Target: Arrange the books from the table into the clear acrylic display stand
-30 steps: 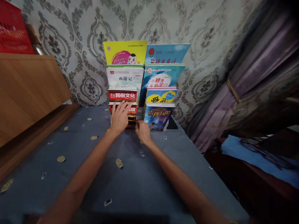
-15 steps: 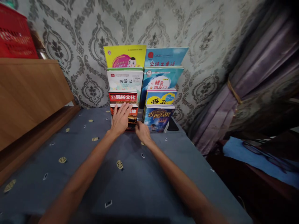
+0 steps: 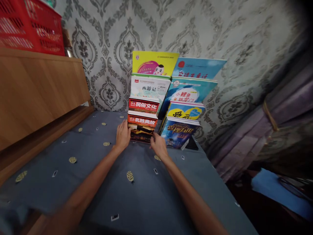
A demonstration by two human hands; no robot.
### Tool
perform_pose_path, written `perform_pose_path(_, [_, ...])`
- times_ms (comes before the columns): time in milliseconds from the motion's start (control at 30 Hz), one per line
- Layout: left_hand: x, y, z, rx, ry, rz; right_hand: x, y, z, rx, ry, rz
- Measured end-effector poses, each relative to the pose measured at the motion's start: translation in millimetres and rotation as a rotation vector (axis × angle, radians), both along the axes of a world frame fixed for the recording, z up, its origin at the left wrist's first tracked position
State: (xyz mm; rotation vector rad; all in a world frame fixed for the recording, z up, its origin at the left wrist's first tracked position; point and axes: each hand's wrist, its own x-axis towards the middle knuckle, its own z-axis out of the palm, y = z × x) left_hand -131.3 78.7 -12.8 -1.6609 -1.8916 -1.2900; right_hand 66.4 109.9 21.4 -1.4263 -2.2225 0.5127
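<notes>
A book with a red and dark cover (image 3: 141, 131) stands upright at the front of the left row. My left hand (image 3: 123, 135) holds its left edge, fingers bent round behind it. At the lower right edge, my right hand (image 3: 158, 145) has its fingers closed on the same book. Behind it rise another red book (image 3: 143, 106), a white book (image 3: 149, 87) and a yellow book (image 3: 155, 63). The right row has a dark blue book (image 3: 179, 133) in front, then a yellow-and-blue book (image 3: 186, 111), a teal book (image 3: 195, 89) and a blue book (image 3: 200, 67).
The books stand on a blue cloth (image 3: 97, 182) against a patterned wall (image 3: 117, 36). A wooden cabinet (image 3: 44, 91) with a red basket (image 3: 46, 29) on top is at left. A dark flat object (image 3: 192, 144) lies beside the right row. A tied curtain (image 3: 244, 140) hangs at right.
My left hand has moved from the front book's cover to its left edge. My right hand stays at its lower right edge. The view has shifted left and tilted.
</notes>
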Motion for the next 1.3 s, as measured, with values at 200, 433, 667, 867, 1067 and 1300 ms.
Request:
perform_pose_path(200, [3.3,0.4,6.0,0.012,-0.077,-0.033,0.4,4.0,-4.6,-0.032,0.109,0.036])
perform_pose_path(433, [-0.9,-6.3,17.3,-0.033,-0.026,0.010,-0.6,4.3,-2.5,-0.029,0.100,0.026])
perform_pose_path(667, [-4.2,-12.7,29.2,-0.140,0.067,0.068,2.8,7.0,11.9,-0.018,-0.159,-0.002])
perform_pose_path(867, [-5.3,-8.4,29.9,-0.179,0.038,0.054,0.1,36.0,17.0,-0.160,-0.149,0.048])
perform_pose_path(1067, [-4.0,-4.8,31.0,-0.149,0.017,0.045,-5.4,49.1,12.9,-0.323,-0.041,0.062])
perform_pose_path(1300, [-0.9,-4.6,36.1,-0.182,0.024,0.038,-2.0,46.2,17.9,-0.421,0.075,0.044])
